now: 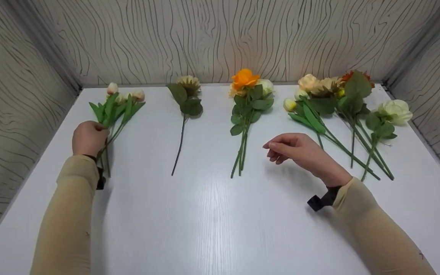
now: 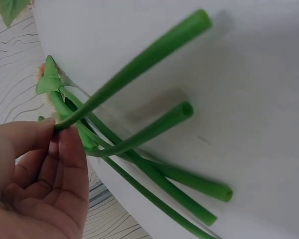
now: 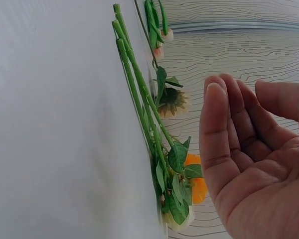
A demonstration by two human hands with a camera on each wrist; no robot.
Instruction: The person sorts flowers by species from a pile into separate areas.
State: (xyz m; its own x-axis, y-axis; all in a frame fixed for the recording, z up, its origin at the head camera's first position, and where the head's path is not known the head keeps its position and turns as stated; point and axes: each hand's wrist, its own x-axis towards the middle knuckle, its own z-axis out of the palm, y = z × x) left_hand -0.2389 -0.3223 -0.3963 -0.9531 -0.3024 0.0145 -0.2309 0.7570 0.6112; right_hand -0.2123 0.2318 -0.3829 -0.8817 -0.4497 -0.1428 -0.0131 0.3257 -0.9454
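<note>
At the left of the table, my left hand (image 1: pixel 89 138) pinches a green stem (image 2: pixel 134 69) of a tulip between thumb and forefinger. That stem is one of a bunch of pale pink tulips (image 1: pixel 117 107); in the left wrist view several other stems lie just beyond the fingers. My right hand (image 1: pixel 294 149) hovers over the table with loosely bent fingers and holds nothing. Nearest to it are a group with an orange rose (image 1: pixel 245 79) on its left and a yellow-white tulip (image 1: pixel 290 104) beyond it. In the right wrist view, a gap shows between thumb and fingertips.
A single cream flower (image 1: pixel 188 84) with a dark stem lies between the tulips and the orange rose. At the right, several mixed flowers lie with crossing stems, including a white rose (image 1: pixel 395 112) and a peach flower (image 1: pixel 308 83). Wood-patterned walls (image 1: pixel 220 42) border the white table (image 1: pixel 189 221).
</note>
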